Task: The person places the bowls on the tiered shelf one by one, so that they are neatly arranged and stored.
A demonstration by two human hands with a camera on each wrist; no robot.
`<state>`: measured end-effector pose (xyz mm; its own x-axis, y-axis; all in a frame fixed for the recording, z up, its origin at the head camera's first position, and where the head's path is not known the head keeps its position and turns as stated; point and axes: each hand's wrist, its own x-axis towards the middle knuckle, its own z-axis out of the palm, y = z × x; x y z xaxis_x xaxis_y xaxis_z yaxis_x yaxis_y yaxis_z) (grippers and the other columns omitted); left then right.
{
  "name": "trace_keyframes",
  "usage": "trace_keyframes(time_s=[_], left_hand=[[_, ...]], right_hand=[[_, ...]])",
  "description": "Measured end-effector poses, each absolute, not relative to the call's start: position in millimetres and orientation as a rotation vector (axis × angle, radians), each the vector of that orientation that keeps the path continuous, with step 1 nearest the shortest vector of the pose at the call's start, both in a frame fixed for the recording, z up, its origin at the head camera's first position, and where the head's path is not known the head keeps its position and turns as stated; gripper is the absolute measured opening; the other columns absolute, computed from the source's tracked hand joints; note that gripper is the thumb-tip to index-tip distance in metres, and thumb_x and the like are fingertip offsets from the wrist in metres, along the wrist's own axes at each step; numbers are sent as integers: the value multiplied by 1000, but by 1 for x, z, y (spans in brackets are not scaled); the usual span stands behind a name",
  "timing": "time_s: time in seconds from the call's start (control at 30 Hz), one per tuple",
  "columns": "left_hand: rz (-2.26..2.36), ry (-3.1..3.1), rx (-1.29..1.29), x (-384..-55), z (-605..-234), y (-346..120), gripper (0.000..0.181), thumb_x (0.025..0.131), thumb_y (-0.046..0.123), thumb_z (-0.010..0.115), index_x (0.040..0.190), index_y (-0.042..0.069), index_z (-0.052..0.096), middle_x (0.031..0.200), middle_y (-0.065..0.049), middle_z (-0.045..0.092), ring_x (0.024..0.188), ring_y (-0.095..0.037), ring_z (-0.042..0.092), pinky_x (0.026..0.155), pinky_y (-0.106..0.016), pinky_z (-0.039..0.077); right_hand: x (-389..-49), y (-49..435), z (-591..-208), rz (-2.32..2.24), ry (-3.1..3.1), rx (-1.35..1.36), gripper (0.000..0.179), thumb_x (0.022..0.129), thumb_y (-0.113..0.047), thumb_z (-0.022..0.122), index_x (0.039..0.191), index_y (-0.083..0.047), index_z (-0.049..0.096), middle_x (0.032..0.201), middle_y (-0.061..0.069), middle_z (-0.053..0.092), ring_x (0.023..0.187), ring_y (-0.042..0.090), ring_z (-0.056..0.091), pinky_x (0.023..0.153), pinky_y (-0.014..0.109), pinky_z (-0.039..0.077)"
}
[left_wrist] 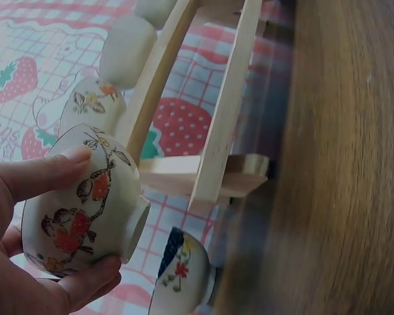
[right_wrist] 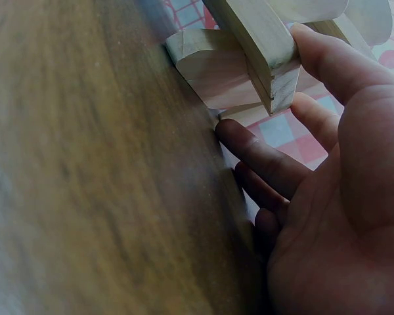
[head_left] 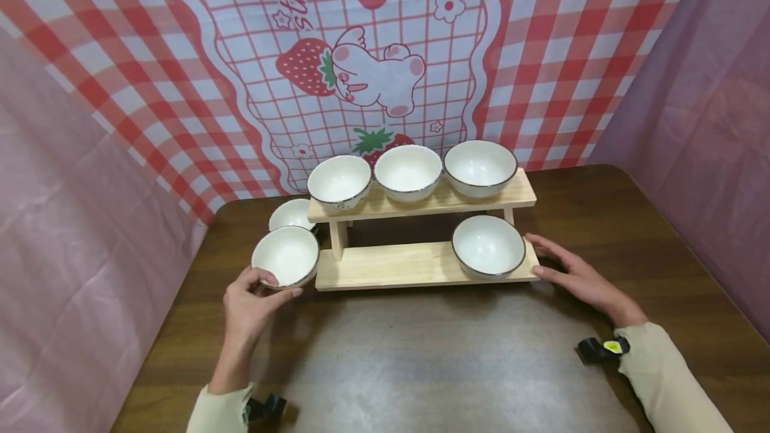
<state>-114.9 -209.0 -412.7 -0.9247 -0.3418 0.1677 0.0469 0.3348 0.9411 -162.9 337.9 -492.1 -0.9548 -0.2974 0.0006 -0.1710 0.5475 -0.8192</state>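
Note:
My left hand (head_left: 249,303) grips a white bowl (head_left: 285,256) by its near side, thumb and fingers on its wall, left of the wooden two-tier stand (head_left: 385,266). Red and brown painted decoration covers that bowl (left_wrist: 79,210) in the left wrist view. Partly hidden behind it is another bowl (head_left: 291,212). At the stand's right end, my right hand (head_left: 580,279) holds the lower board's end (right_wrist: 282,85) between thumb and index finger; its other fingers hang below. One bowl (head_left: 488,246) stands on the right of the lower tier.
On the upper tier stand a left bowl (head_left: 339,182), a middle bowl (head_left: 409,172) and a right bowl (head_left: 480,167). A red-checked strawberry cloth (head_left: 553,52) hangs close behind the stand. The brown table (head_left: 409,366) extends in front. Pink cloth (head_left: 66,252) hangs at the left side.

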Motion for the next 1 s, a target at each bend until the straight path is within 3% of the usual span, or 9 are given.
trace_keyframes(time_s=[0.17, 0.47, 0.63, 0.87, 1.0], left_hand=[[-1647, -2279, 232, -113, -410, -201, 38, 58, -14, 88, 79, -11, 57, 85, 2, 51, 85, -2, 61, 75, -11, 53], [-1662, -2335, 177, -116, -409, -187, 39, 58, -11, 89, 80, -10, 58, 92, -2, 53, 90, -6, 61, 76, -11, 53], [-1712, -2338, 148, -119, -409, -180, 38, 58, -14, 88, 80, -11, 56, 98, -5, 53, 93, -12, 62, 77, -12, 54], [-1734, -2356, 92, -124, -406, -168, 38, 59, -12, 88, 81, -11, 58, 103, -11, 58, 99, -19, 62, 79, -13, 54], [-1745, -2363, 52, -126, -405, -161, 37, 58, -12, 88, 80, -9, 58, 112, -17, 61, 106, -27, 62, 83, -14, 54]], right_hand=[[-162, 338, -492, -1377, 2641, -411, 61, 102, -27, 58, 157, -23, 32, 140, -26, 39, 119, -19, 38, 91, 13, 39], [-163, 339, -493, -1374, 2642, -408, 60, 102, -28, 57, 157, -22, 32, 146, -14, 42, 119, -19, 38, 92, 13, 40], [-164, 339, -494, -1371, 2643, -410, 60, 102, -28, 57, 157, -22, 32, 143, -19, 41, 119, -19, 38, 92, 13, 39], [-163, 339, -492, -1350, 2649, -387, 61, 102, -29, 57, 157, -23, 31, 145, -12, 42, 118, -18, 37, 95, 24, 41], [-163, 338, -493, -1368, 2642, -401, 60, 102, -28, 57, 157, -23, 32, 143, -17, 41, 119, -18, 38, 92, 15, 39]])
